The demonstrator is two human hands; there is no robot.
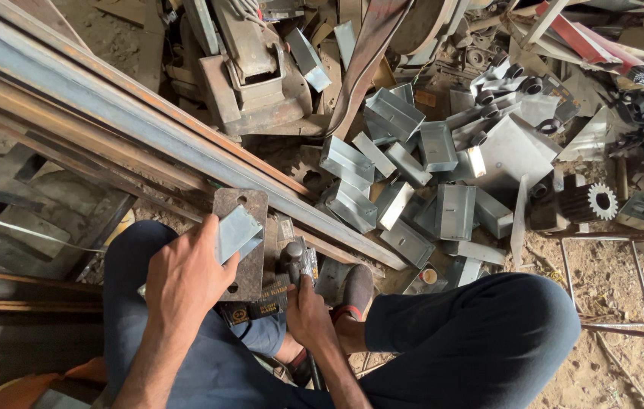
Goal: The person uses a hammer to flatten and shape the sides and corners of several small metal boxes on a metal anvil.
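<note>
My left hand (183, 279) grips a folded piece of bright sheet metal (237, 233) and holds it against a rusty flat steel plate with holes (248, 257) between my knees. Just right of the plate, my right hand (308, 310) is closed around the handle of a hammer (294, 260), its dark head resting just beside the plate. Both my legs in dark blue trousers frame the plate, and my sandalled foot (355, 291) is next to the hammer hand.
A heap of several folded sheet-metal channel pieces (413, 189) lies ahead on the dirt. Long rusty steel angle bars (132, 121) run diagonally at the left. A gear wheel (590, 202), a heavy iron machine part (250, 68) and scrap lie around.
</note>
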